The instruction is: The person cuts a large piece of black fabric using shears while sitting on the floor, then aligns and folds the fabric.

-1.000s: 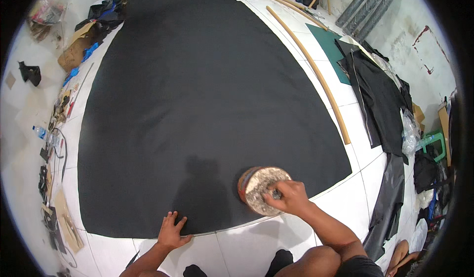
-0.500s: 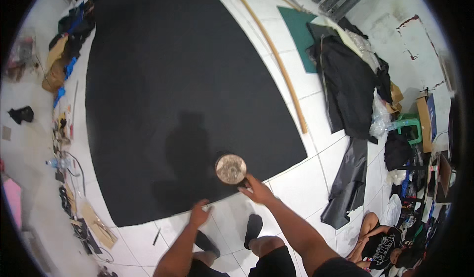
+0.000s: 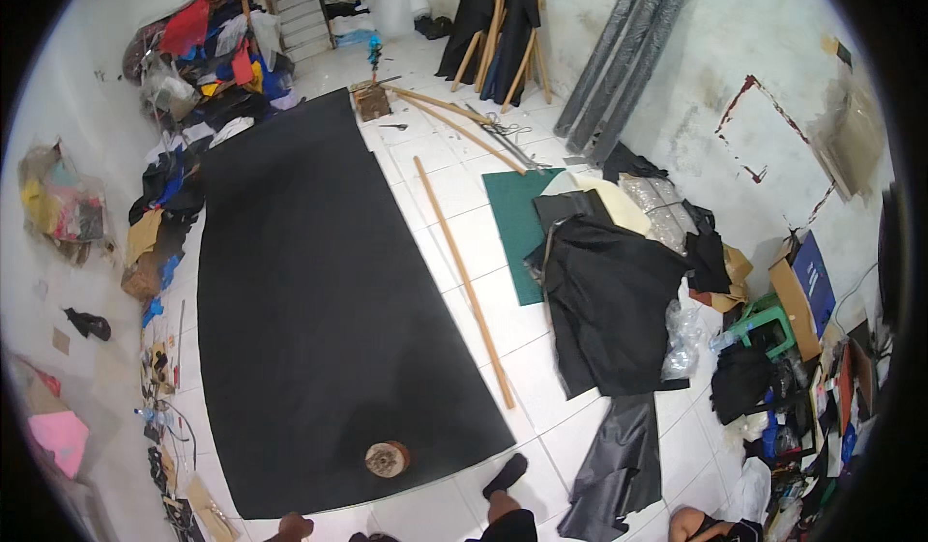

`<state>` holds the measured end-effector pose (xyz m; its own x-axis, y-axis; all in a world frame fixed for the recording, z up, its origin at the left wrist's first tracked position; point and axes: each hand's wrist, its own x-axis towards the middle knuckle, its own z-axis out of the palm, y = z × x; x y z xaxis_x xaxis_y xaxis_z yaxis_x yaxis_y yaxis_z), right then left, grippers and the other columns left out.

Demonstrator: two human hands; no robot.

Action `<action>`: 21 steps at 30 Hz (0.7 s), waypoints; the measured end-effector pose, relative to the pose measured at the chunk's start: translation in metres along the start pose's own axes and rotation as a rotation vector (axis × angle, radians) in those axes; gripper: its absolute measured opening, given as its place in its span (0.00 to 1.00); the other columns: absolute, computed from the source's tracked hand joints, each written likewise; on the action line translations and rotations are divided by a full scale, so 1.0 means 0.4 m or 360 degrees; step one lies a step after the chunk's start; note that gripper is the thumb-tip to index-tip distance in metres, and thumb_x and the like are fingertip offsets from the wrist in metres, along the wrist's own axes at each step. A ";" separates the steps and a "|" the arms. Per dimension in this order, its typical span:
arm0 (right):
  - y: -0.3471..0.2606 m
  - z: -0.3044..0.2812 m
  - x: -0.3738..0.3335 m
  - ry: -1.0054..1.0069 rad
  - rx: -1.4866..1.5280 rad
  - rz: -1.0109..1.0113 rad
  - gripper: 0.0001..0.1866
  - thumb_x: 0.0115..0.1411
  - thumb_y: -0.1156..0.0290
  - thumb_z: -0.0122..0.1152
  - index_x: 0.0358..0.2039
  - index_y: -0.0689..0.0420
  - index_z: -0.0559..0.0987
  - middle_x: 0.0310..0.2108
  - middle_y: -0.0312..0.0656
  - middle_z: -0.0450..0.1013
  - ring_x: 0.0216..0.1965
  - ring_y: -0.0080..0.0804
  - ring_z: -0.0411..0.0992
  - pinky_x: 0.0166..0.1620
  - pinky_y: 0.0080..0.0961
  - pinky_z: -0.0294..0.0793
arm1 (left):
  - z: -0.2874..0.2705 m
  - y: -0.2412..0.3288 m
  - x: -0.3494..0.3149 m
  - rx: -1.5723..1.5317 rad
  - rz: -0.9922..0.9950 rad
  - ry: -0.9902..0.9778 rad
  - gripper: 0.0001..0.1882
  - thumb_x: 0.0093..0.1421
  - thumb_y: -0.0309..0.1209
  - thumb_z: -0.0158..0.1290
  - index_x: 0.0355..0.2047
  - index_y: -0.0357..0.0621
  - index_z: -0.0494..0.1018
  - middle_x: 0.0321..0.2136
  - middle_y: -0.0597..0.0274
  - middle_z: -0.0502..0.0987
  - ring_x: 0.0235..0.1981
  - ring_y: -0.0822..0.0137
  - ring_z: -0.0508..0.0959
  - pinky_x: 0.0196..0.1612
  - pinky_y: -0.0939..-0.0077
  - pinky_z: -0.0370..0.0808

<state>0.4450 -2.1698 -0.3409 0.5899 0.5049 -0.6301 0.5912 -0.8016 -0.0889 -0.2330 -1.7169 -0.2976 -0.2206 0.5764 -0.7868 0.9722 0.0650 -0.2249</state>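
A round, thick block (image 3: 387, 459), with a pale, worn top and brown sides, rests on a large black sheet (image 3: 300, 300). It sits close to the sheet's near edge, and no hand touches it. My left hand (image 3: 294, 527) shows only in part at the lower edge of the view, just off the sheet's near left corner. Its fingers are too small and cut off to read. My right hand is out of view.
Right of the sheet lies a long wooden stick (image 3: 464, 281) on white tiles. Beyond it are a green mat (image 3: 512, 237), heaped black cloth (image 3: 619, 291) and a green stool (image 3: 764, 324). Dark rolls (image 3: 623, 63) lean on the wall. Another person (image 3: 710, 526) sits at the lower right.
My view has lifted toward the far end of the room. My right hand has let go of the round block and left the view. My left hand is lower and further left.
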 end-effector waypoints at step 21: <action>-1.073 -1.541 1.316 0.0120 0.0851 -0.0746 0.46 0.48 0.46 0.76 0.59 0.64 0.70 0.51 0.57 0.75 0.54 0.45 0.74 0.54 0.37 0.73 | -0.757 1.022 0.227 -0.0529 0.0462 -0.0397 0.24 0.67 0.49 0.46 0.50 0.43 0.74 0.48 0.50 0.77 0.49 0.55 0.77 0.54 0.60 0.72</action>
<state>0.8409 -1.3626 -0.1588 0.3877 0.8399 -0.3797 0.4526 -0.5323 -0.7154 0.1682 -1.3913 -0.2869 0.0898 0.3996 -0.9123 0.9597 0.2103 0.1866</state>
